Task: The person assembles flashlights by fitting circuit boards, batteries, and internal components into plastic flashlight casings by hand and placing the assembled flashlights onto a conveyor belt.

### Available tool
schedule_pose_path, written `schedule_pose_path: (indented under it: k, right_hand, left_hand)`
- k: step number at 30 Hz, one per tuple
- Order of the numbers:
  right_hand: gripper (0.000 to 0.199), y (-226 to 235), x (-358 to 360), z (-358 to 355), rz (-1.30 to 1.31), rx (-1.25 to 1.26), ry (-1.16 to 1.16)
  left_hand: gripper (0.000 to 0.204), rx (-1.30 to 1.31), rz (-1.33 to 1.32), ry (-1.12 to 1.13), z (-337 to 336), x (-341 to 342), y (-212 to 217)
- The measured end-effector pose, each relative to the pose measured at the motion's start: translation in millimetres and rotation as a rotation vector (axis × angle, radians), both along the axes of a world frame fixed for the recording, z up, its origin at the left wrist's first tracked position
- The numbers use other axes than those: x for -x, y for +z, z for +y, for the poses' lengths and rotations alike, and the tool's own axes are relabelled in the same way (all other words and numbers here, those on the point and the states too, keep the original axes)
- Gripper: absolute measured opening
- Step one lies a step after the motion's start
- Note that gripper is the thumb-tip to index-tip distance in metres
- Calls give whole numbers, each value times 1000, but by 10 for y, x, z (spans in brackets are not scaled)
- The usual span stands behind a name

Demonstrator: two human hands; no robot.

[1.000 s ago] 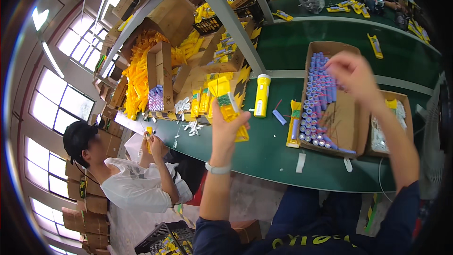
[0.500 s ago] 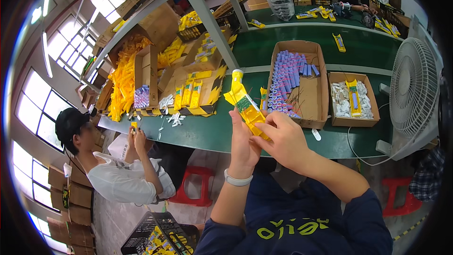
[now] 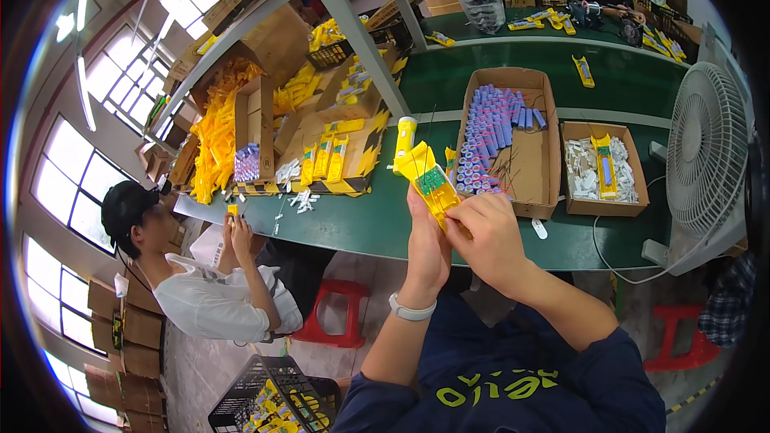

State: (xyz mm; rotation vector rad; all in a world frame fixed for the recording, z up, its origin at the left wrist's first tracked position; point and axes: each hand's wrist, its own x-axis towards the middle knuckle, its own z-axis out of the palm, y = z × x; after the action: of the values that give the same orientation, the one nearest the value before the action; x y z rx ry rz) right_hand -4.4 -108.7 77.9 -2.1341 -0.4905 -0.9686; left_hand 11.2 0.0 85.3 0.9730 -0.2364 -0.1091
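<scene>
Over the front edge of the green bench, my left hand (image 3: 429, 250) is wrapped round the lower part of a yellow plastic housing (image 3: 414, 163). A green circuit board (image 3: 432, 180) with thin dark wires sits inside it. My right hand (image 3: 492, 234) pinches at the housing's lower end, thumb and fingertips pressed together; the exact spot they grip is partly hidden. Just beyond the housing a yellow tube with a pale end (image 3: 406, 135) stands on the bench. To the right lies a cardboard box of purple cylindrical cells (image 3: 491, 129).
A smaller box of white parts (image 3: 627, 172) holds one yellow housing, beside a large fan (image 3: 706, 140). A co-worker (image 3: 210, 293) sits at left near piled yellow parts (image 3: 215, 140). A metal post (image 3: 361, 36) rises behind the bench. A black crate (image 3: 255, 389) stands below.
Both hands have shifted slightly right, with the housing tilted differently, so the yellow tube behind it now shows apart. My right fingers have curled more at its lower end.
</scene>
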Motion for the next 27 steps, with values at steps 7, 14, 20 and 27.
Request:
schedule_pose_path:
  k: [7,14,20,27]
  right_hand:
    - [9,-53,-42,-154,176,-209,111]
    - [9,-178,-39,-250,147,-140,-7]
    - [10,-303,25,-346,117,78,-58]
    - [14,-436,98,-395,162,53,-90]
  left_hand:
    - [50,4,15,-40,-65,-102,-146]
    - [43,-3,55,21,-239,-114,-194]
    - [39,-13,108,-21,-253,-83,-374]
    - [29,-154,63,-46,-276,-90,-513]
